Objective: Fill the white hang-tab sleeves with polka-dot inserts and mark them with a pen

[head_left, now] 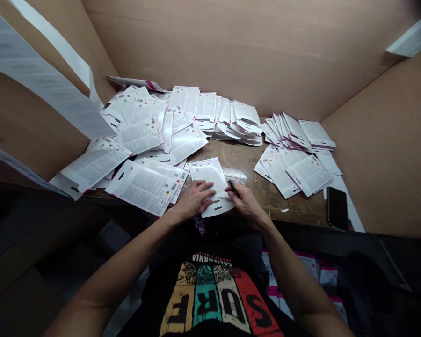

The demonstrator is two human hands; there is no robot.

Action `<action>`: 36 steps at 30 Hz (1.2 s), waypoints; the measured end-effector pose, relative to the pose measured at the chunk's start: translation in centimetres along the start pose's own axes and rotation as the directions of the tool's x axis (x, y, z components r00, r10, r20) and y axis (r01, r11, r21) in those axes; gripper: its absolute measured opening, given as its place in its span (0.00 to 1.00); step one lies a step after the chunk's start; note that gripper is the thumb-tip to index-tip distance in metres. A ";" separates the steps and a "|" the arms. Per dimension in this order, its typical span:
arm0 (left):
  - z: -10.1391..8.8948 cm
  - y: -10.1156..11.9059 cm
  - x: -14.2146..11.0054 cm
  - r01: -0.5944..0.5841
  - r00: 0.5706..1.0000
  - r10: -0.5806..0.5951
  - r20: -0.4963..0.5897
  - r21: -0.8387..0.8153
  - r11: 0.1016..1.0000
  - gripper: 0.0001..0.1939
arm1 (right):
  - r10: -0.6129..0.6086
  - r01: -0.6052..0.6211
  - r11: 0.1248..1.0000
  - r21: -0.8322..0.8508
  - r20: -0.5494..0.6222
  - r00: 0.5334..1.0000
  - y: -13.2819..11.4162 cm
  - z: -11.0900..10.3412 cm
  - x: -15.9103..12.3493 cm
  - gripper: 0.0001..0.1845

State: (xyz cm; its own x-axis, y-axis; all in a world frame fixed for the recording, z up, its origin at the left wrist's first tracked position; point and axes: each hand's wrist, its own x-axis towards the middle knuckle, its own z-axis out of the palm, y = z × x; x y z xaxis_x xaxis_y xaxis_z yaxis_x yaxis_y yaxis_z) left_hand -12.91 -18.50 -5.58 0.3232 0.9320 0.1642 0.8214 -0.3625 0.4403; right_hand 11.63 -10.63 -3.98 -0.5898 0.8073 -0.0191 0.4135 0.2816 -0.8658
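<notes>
A white printed packaging card (208,175) with a hang-hole lies at the near edge of the wooden table (245,161). My left hand (193,200) rests flat on its lower left part, fingers spread. My right hand (243,202) is closed around a small dark object (232,186), perhaps a pen, at the card's right edge. A clear plastic piece (235,174) lies just beyond my right hand.
Several piles of similar white cards with pink edges cover the left (143,135), the back (231,119) and the right (294,150) of the table. A black phone (337,207) lies at the right front corner. Brown board walls enclose the table. More cards lie below on the right (319,276).
</notes>
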 end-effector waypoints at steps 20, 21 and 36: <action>0.0 1.3 -1.0 0.031 0.999 -0.031 0.021 0.014 0.999 0.15 | -0.080 0.140 0.814 -0.564 0.131 0.988 -0.3 0.9 -2.2 0.11; 0.2 1.1 -0.9 0.040 0.999 -0.040 -0.010 0.015 0.999 0.12 | -0.025 0.042 0.801 -0.597 0.038 0.999 -0.5 1.5 -1.8 0.11; -2.3 4.5 -6.1 -0.341 0.937 0.346 -0.044 0.091 0.936 0.26 | 0.454 -0.326 0.763 0.558 -0.103 0.885 0.8 -2.4 -7.0 0.31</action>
State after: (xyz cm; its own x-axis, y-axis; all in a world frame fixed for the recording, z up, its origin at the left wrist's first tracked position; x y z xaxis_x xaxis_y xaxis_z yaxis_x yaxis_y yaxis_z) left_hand -12.28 -25.78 -2.62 0.5662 0.7486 0.3450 0.7011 -0.6575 0.2761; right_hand 17.73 -14.81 -3.34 -0.2630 0.8957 -0.3585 0.1207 -0.3381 -0.9333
